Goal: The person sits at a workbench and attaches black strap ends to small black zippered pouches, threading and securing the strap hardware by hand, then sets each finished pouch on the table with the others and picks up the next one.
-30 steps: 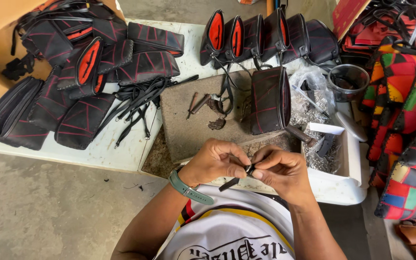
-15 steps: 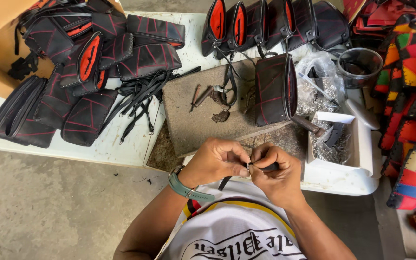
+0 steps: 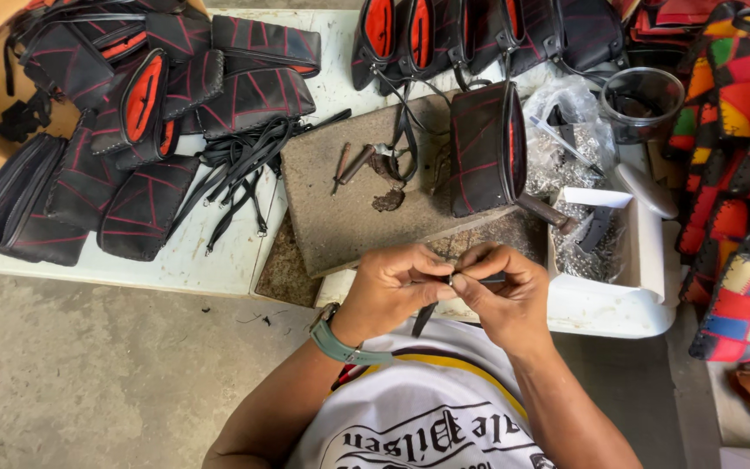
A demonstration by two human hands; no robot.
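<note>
White table [image 3: 175, 260] over bare concrete floor [image 3: 88, 373], black pouches [image 3: 158, 95] heaped upper left; at lower centre my left hand [image 3: 392, 287] and right hand [image 3: 501, 295] meet, both pinching a thin black strap [image 3: 424, 318].

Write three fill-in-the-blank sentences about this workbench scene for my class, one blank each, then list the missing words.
1. The left hand and right hand pinch a thin black strap that hangs down toward the person's ____.
2. The watch band sits on the ____ wrist.
3. One black pouch stands on the brown ____.

Missing words: shirt; left; board
</note>
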